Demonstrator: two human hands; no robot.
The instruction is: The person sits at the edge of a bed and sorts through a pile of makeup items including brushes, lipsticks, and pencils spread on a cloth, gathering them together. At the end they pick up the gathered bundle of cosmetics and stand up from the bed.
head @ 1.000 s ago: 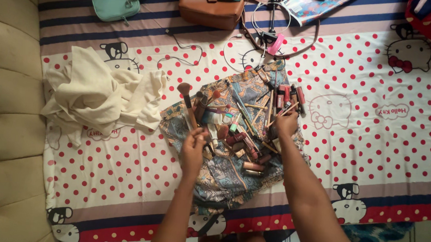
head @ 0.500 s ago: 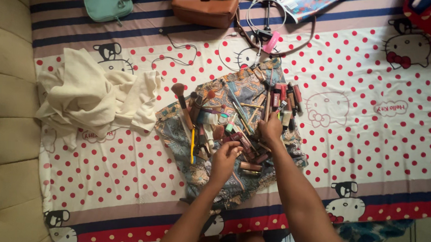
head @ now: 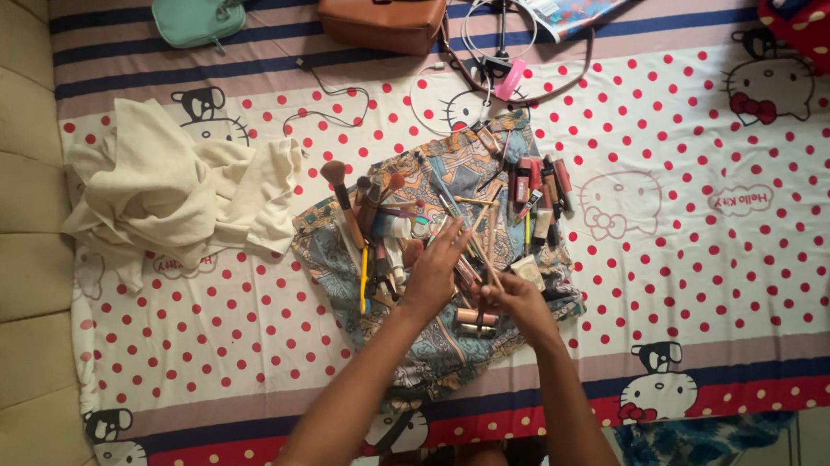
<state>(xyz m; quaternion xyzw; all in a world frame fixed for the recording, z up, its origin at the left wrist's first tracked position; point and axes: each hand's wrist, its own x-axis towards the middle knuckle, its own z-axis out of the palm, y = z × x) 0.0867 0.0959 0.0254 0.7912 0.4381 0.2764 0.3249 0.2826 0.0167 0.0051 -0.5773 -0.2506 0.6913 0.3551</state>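
While both arms reach in from 6 o'clock, left hand [head: 435, 263] flat over middle of cosmetics pile [head: 434, 239], fingers spread and extended toward 12 o'clock, resting on brushes and pencils, not closed on anything; looks like sorting through rather than lifting. Right hand [head: 515, 299] just beside it at 4 o'clock, fingers curled down into the pile near a small pale tube [head: 476, 317]; cannot tell whether actually pinching something, fingertips hidden among the items. Pile sits on patterned cloth [head: 446, 345] spread as a mat, probably to keep loose pieces together and off the bedsheet. Long-handled makeup brush [head: 339, 188] with dark round head at 10 o'clock of the pile, yellow pencil [head: 363, 280] at 8 o'clock, row of lipsticks and tubes [head: 541, 185] at 1 o'clock laid roughly parallel, apparently already grouped. Polka-dot bedsheet [head: 738, 282] with cartoon cat print under everything. Crumpled cream garment [head: 173, 189] well apart at 9 o'clock. Teal bag [head: 193, 13] and brown leather bag [head: 380, 15] at 11 to 12 o'clock along the top edge, white cable loop [head: 489, 41] and pink item just beside the brown bag. Beige tufted cushion [head: 2, 237] bordering the sheet at far 9 o'clock.
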